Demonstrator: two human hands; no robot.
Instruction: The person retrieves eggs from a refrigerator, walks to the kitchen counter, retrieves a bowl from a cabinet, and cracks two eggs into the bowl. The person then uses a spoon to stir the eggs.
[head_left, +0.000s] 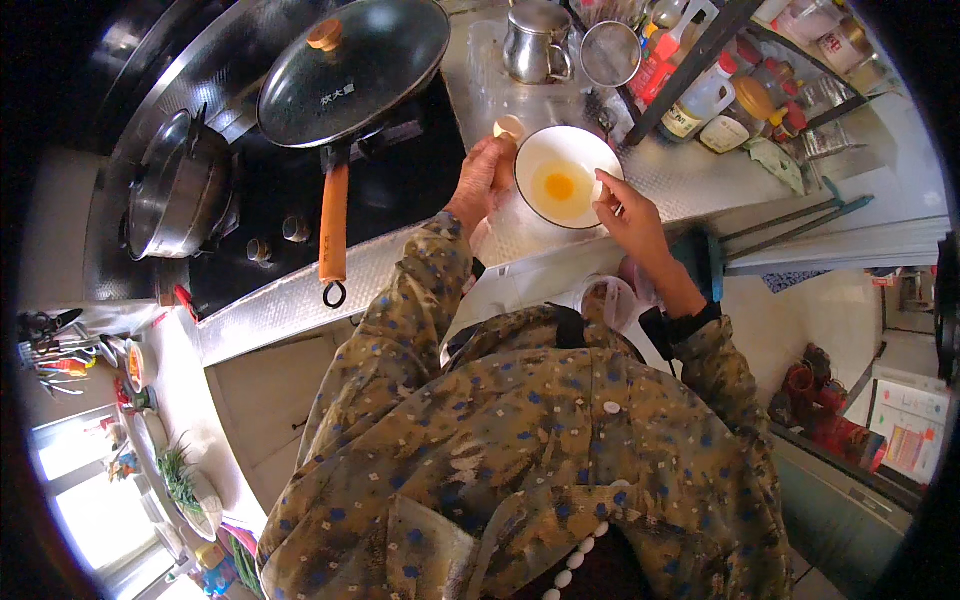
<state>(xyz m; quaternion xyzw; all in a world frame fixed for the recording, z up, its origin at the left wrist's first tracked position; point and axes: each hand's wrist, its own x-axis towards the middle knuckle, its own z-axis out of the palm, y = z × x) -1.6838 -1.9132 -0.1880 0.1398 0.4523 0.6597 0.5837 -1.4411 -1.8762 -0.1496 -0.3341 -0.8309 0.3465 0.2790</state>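
A white bowl with a dark rim (533, 144) stands on the metal-covered counter, with raw egg, yolk and clear white (559, 186), inside. At the bowl's left side, my left hand (482, 174) holds an eggshell half (509, 127), its hollow side partly visible. My right hand (631, 212) is at the bowl's right rim, pinching a small white piece of eggshell (598, 189) between thumb and fingers. Its fingertips reach just over the rim.
Left of the bowl is a black cooktop (405, 180) bearing a lidded frying pan (360, 82) and a steel pot (182, 187). Behind stand a metal pitcher (537, 41) and a strainer (610, 54). Bottles (697, 97) fill a rack at the right.
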